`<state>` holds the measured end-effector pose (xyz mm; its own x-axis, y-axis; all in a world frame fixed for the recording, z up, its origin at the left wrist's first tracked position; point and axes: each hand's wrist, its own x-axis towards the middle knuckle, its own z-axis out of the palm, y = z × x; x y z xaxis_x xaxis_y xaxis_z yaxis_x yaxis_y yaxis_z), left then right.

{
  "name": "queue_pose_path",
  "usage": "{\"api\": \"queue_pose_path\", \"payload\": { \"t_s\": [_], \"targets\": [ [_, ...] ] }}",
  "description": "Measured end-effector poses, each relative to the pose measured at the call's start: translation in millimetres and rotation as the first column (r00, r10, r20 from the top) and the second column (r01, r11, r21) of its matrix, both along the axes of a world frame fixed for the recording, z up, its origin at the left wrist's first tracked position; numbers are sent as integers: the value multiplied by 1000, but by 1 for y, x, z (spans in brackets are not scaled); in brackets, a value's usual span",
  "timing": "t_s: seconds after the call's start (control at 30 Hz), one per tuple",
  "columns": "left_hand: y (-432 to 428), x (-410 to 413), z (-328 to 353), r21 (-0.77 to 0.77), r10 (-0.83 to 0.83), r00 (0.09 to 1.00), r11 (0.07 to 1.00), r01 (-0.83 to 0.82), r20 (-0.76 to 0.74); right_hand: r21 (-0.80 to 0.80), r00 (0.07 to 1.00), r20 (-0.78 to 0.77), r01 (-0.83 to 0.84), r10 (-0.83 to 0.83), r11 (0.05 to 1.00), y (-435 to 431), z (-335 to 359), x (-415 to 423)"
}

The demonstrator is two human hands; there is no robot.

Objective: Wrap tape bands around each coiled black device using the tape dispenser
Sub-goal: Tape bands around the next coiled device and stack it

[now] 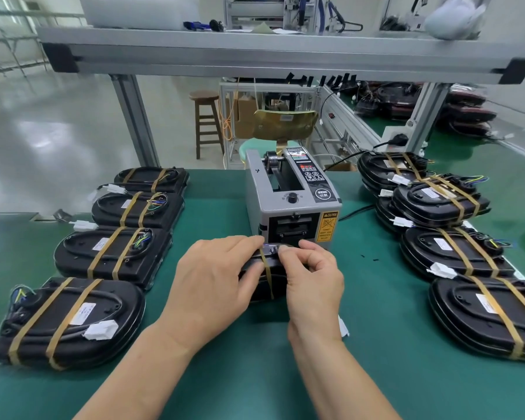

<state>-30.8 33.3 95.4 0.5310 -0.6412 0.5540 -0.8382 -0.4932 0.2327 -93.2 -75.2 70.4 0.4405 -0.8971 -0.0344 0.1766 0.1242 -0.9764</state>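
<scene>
Coiled black device (pixel 259 294) lies beneath your left hand (pixel 215 274), whose fairly straight fingers (pixel 240 242) press it down; your right hand (pixel 312 277) pinches the tape band (pixel 268 277) at its far edge. It looks rigid, light and smooth-shelled, so steady it by its flanks.

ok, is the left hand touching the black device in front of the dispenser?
Touching. The head view shows the left hand with its fingers resting on the black device, right beside the tape band, with no gap.

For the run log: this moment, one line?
phase: banding; left hand: presses device; right hand: pinches device's far edge; tape band: one on
</scene>
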Motion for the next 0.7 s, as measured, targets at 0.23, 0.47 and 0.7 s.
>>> {"api": "queue_pose_path", "payload": {
  "t_s": [0.23, 0.47, 0.7],
  "targets": [
    [3, 0, -1, -30, -14, 1000, 999, 15, 16, -3, 1000, 10, -10, 10, 1000, -2, -3, 2],
    [4, 3, -3, -8, -45, 999, 999, 45, -19, -55, 999, -19, -27, 26, 998, -2, -4, 3],
    [6, 5, -5, 45, -62, 998, 997, 61, 16, -81, 999, -19, -30, 28, 996, -3, -6, 3]
  ]
}}
